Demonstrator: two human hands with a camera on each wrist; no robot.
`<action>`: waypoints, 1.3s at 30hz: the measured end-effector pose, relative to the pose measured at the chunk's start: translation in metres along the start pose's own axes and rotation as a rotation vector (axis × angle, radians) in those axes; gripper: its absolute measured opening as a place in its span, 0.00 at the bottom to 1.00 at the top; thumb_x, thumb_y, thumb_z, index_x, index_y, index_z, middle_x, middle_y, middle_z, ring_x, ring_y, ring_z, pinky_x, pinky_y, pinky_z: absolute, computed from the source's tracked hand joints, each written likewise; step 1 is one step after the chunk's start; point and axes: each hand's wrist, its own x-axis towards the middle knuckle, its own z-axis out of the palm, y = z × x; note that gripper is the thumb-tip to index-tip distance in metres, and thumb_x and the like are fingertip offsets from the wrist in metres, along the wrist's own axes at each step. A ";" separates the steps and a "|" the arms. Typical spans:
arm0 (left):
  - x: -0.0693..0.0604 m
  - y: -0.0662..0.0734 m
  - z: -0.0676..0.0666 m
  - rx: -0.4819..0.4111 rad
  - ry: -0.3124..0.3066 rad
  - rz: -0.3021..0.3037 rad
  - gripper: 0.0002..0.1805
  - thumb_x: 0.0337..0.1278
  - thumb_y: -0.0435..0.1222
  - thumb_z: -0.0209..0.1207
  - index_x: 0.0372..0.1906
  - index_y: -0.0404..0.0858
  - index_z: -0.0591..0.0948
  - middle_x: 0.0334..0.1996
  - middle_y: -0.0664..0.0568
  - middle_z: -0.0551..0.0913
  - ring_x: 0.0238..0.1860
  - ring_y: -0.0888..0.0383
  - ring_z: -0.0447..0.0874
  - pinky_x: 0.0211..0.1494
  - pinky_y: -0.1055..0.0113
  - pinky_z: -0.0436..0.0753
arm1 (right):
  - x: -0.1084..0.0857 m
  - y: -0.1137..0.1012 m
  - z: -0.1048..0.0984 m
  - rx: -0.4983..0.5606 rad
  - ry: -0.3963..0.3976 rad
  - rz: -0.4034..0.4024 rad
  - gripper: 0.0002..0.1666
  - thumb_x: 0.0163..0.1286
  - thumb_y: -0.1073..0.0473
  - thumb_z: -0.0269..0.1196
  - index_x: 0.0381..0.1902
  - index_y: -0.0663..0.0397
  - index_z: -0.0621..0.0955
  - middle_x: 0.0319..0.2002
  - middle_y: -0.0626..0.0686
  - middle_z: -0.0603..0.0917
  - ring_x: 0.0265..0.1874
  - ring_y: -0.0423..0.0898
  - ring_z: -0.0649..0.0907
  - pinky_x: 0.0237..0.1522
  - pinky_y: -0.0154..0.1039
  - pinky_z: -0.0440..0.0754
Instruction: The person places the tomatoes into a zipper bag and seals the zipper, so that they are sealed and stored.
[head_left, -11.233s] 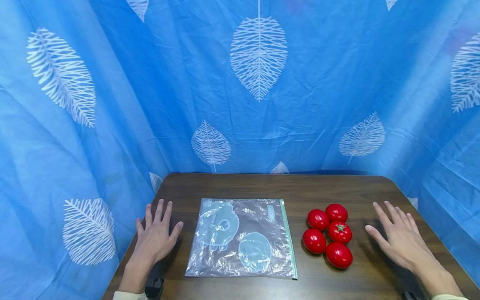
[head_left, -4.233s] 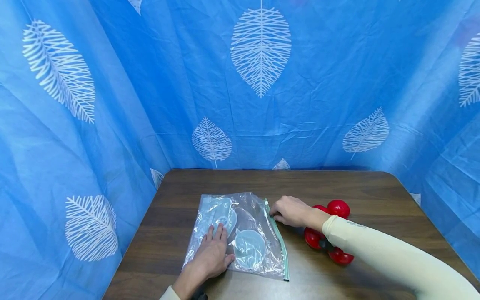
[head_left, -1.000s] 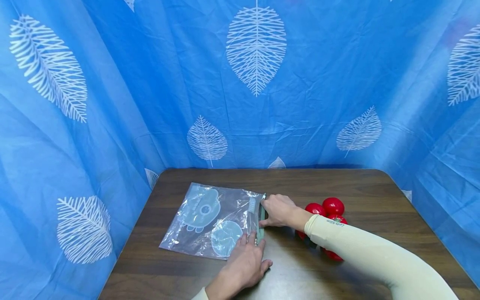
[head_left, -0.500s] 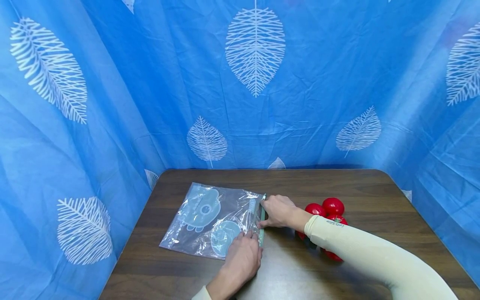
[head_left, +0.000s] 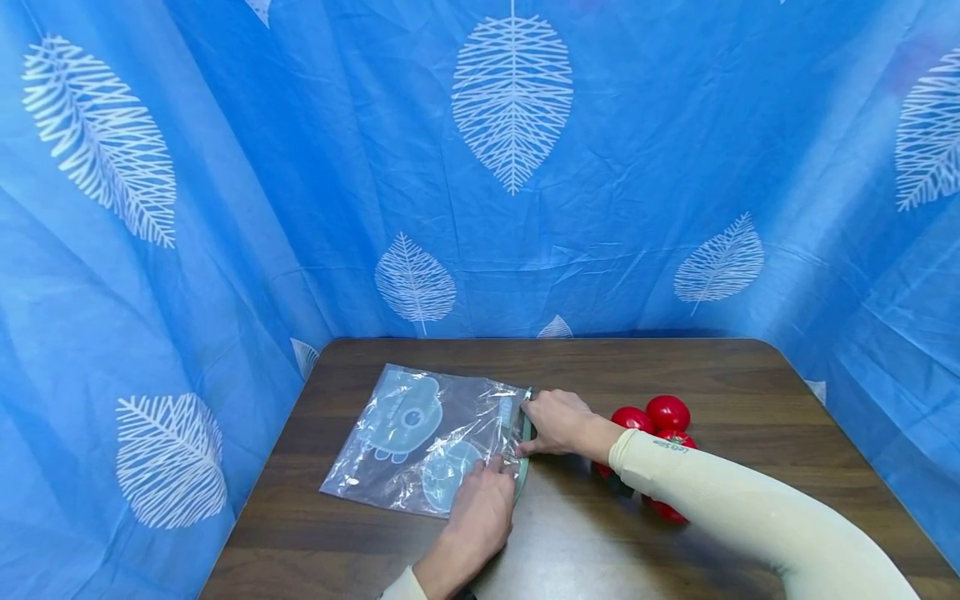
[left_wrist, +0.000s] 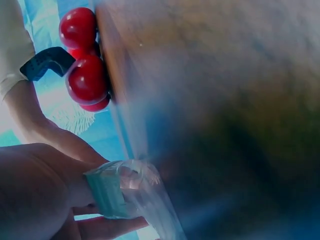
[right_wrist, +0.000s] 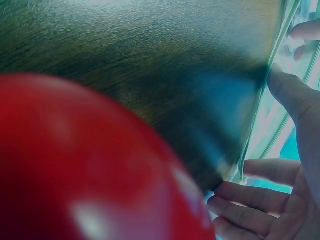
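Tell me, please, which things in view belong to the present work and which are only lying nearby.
Likely in use:
clear plastic bag with green edge strip
left hand and right hand, both touching the bag

Apparently just nearby:
round glossy red tomatoes, held by neither hand
blue curtain with white leaf prints

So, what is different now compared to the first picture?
The plastic bag moved left and slightly farther away, turning a little clockwise. The right hand came across and holds its green zip edge; the left hand came right and seems to pinch nearby. The visible red tomatoes stayed put.
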 end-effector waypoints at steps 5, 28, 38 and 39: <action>-0.001 0.002 -0.004 0.034 -0.030 -0.024 0.28 0.34 0.35 0.83 0.48 0.34 0.88 0.53 0.45 0.87 0.53 0.43 0.85 0.44 0.53 0.89 | 0.000 -0.001 -0.001 -0.003 -0.004 -0.003 0.41 0.59 0.24 0.77 0.52 0.52 0.88 0.29 0.47 0.84 0.26 0.43 0.79 0.31 0.43 0.84; 0.003 0.000 -0.020 0.129 -0.127 -0.052 0.61 0.36 0.46 0.88 0.77 0.26 0.72 0.80 0.32 0.71 0.82 0.36 0.69 0.83 0.45 0.72 | 0.001 0.000 -0.002 0.007 -0.036 0.001 0.48 0.61 0.24 0.76 0.66 0.52 0.85 0.37 0.49 0.89 0.29 0.43 0.80 0.36 0.43 0.89; 0.005 -0.002 -0.017 0.102 -0.030 -0.096 0.57 0.42 0.40 0.85 0.78 0.24 0.69 0.82 0.30 0.67 0.82 0.35 0.68 0.85 0.43 0.69 | 0.001 0.002 0.000 0.000 -0.018 -0.023 0.50 0.63 0.25 0.75 0.71 0.49 0.83 0.48 0.52 0.92 0.32 0.44 0.84 0.40 0.46 0.91; 0.006 -0.002 -0.017 0.106 -0.024 -0.099 0.56 0.44 0.39 0.84 0.78 0.24 0.69 0.82 0.30 0.67 0.82 0.35 0.68 0.85 0.43 0.69 | 0.001 0.002 0.000 -0.005 -0.019 -0.026 0.50 0.63 0.24 0.75 0.72 0.49 0.83 0.48 0.52 0.92 0.33 0.44 0.84 0.41 0.46 0.91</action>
